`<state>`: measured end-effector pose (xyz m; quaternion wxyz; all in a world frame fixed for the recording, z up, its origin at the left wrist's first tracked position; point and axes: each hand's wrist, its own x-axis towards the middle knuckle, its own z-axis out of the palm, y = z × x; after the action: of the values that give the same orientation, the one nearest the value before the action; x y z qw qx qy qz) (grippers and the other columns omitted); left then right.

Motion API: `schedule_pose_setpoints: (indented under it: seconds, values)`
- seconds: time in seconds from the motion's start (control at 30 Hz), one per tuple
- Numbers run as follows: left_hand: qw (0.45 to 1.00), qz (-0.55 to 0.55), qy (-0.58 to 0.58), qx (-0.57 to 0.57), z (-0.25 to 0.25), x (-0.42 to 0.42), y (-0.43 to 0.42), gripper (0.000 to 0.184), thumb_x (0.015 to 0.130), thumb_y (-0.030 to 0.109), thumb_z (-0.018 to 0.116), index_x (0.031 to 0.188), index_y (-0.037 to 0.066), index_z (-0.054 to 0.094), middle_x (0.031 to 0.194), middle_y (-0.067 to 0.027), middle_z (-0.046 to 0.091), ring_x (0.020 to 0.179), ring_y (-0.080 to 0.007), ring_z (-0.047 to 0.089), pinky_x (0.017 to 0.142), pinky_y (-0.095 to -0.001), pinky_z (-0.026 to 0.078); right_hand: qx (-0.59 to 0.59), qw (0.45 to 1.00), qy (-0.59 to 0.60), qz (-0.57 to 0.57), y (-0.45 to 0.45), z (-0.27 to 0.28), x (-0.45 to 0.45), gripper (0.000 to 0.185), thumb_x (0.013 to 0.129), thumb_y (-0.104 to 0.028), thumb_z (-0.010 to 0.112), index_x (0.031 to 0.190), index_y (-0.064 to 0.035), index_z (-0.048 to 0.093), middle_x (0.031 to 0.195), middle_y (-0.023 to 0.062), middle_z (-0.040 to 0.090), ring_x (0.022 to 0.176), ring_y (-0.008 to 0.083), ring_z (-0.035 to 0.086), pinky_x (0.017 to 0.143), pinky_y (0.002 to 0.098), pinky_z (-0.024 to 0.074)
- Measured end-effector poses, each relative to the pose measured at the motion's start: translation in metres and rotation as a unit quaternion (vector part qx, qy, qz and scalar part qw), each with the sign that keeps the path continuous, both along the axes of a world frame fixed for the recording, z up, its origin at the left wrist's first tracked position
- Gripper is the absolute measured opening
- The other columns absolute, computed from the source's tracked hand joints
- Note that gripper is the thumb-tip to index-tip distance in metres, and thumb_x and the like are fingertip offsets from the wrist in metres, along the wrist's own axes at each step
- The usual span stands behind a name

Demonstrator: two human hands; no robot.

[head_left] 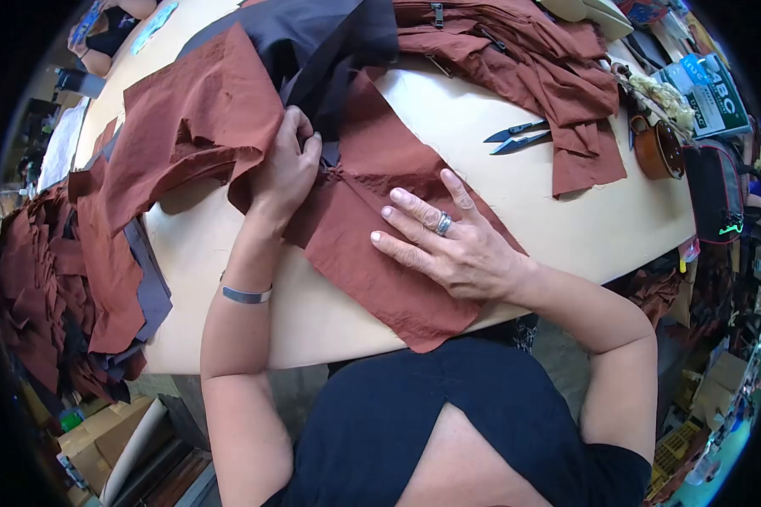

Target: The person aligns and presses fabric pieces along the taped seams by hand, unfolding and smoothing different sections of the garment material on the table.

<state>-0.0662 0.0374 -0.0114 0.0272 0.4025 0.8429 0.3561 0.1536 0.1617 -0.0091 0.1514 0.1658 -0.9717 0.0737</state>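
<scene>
Over the desk (313, 317), the left hand (286, 173) grips rust-brown cloth (203, 118). The right hand (452, 241) rests, fingers spread, on a rust-brown fabric panel (372, 275); thread snips (516, 145) lie beyond.

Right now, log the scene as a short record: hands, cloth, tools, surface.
left hand: fingers curled at the edge of the raised brown flap; grip partly hidden
right hand: open, fingers spread, palm down on the brown panel
dark cloth: bunched beyond the left hand
zippered pile: brown, far right of the table
snips: on the table, beside the zippered pile; not held
surface: pale table
</scene>
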Motion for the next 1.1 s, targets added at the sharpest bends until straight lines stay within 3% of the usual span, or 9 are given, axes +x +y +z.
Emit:
schedule_pose_setpoints:
  seconds: [0.27, 0.5, 0.57, 0.63, 0.7, 0.73, 0.83, 1.03, 1.1]
  values:
    - [0.989, -0.106, 0.105, 0.007, -0.001, 0.002, -0.005, 0.013, 0.083, -0.006, 0.048, 0.09, 0.002, 0.056, 0.089, -0.0113, 0.052, 0.083, -0.0271, 0.055, 0.074, -0.0329, 0.044, -0.016, 1.0, -0.02, 0.007, -0.009, 0.001, 0.004, 0.049, 0.079, -0.013, 0.045, 0.128, -0.007, 0.048, 0.126, 0.0229, 0.049, 0.119, 0.033, 0.048, 0.105, 0.0492, 0.0302]
    - [0.952, -0.159, 0.254, 0.062, -0.016, -0.016, 0.011, 0.023, 0.073, -0.01, 0.05, 0.088, 0.005, 0.058, 0.089, -0.0116, 0.054, 0.084, -0.0283, 0.056, 0.074, -0.033, 0.044, -0.034, 0.999, 0.01, 0.0, -0.009, 0.001, -0.001, 0.046, 0.081, -0.013, 0.047, 0.126, -0.0046, 0.048, 0.124, 0.0214, 0.05, 0.116, 0.0339, 0.05, 0.098, 0.0465, 0.0389]
    - [0.961, -0.18, 0.202, 0.06, -0.017, -0.02, 0.01, 0.021, 0.081, -0.01, 0.044, 0.093, 0.002, 0.057, 0.096, -0.016, 0.053, 0.09, -0.0327, 0.054, 0.079, -0.0348, 0.044, -0.087, 0.996, 0.035, -0.005, 0.012, 0.015, 0.003, 0.045, 0.08, -0.008, 0.051, 0.124, -0.0052, 0.05, 0.122, 0.0184, 0.052, 0.114, 0.0309, 0.052, 0.095, 0.0454, 0.0413]
    - [0.964, -0.166, 0.202, 0.042, -0.017, -0.02, 0.008, 0.019, 0.081, -0.009, 0.046, 0.093, 0.002, 0.056, 0.096, -0.0153, 0.051, 0.091, -0.032, 0.053, 0.08, -0.0338, 0.043, -0.018, 0.98, 0.139, -0.144, 0.056, 0.033, 0.021, 0.047, 0.077, -0.005, 0.057, 0.123, -0.0067, 0.051, 0.118, 0.0154, 0.055, 0.111, 0.0295, 0.054, 0.093, 0.0437, 0.0427]
    - [0.97, -0.167, 0.174, 0.032, -0.015, -0.02, 0.007, 0.018, 0.082, -0.009, 0.047, 0.093, 0.002, 0.056, 0.096, -0.015, 0.051, 0.091, -0.0313, 0.053, 0.08, -0.0336, 0.043, -0.127, 0.922, 0.202, -0.304, 0.111, 0.062, 0.049, 0.046, 0.072, -0.007, 0.067, 0.116, -0.0055, 0.053, 0.113, 0.0112, 0.058, 0.105, 0.0286, 0.055, 0.089, 0.0375, 0.0441]
    - [0.969, -0.169, 0.175, 0.032, -0.016, -0.021, 0.007, 0.018, 0.082, -0.009, 0.047, 0.093, 0.002, 0.056, 0.096, -0.0149, 0.051, 0.091, -0.0312, 0.053, 0.08, -0.0337, 0.043, -0.039, 0.889, 0.214, -0.404, 0.132, 0.073, 0.071, 0.041, 0.072, -0.008, 0.069, 0.111, -0.0056, 0.054, 0.112, 0.0101, 0.059, 0.102, 0.028, 0.056, 0.089, 0.037, 0.0437]
    - [0.968, -0.175, 0.177, 0.036, -0.016, -0.024, 0.01, 0.018, 0.082, -0.009, 0.047, 0.092, 0.002, 0.056, 0.096, -0.0149, 0.051, 0.091, -0.0307, 0.054, 0.08, -0.0337, 0.043, 0.017, 0.794, 0.102, -0.599, 0.18, 0.086, 0.132, 0.044, 0.07, -0.026, 0.074, 0.105, -0.0065, 0.057, 0.121, 0.0111, 0.057, 0.107, 0.0302, 0.053, 0.093, 0.0389, 0.0407]
    - [0.965, -0.181, 0.185, 0.036, -0.014, -0.025, 0.014, 0.015, 0.083, -0.008, 0.047, 0.092, 0.001, 0.056, 0.094, -0.0139, 0.052, 0.088, -0.0287, 0.054, 0.079, -0.0326, 0.044, 0.024, 0.775, -0.022, -0.632, 0.231, 0.06, 0.163, 0.065, 0.063, -0.051, 0.073, 0.112, -0.0105, 0.062, 0.136, 0.0153, 0.044, 0.125, 0.0354, 0.039, 0.102, 0.0438, 0.0337]
    - [0.966, -0.182, 0.176, 0.042, -0.015, -0.025, 0.014, 0.014, 0.084, -0.008, 0.046, 0.091, 0.0, 0.056, 0.091, -0.0131, 0.052, 0.086, -0.028, 0.054, 0.077, -0.0322, 0.044, 0.006, 0.772, -0.071, -0.632, 0.241, 0.06, 0.162, 0.07, 0.061, -0.05, 0.073, 0.119, -0.0126, 0.06, 0.135, 0.0164, 0.043, 0.126, 0.0341, 0.038, 0.103, 0.0434, 0.0336]
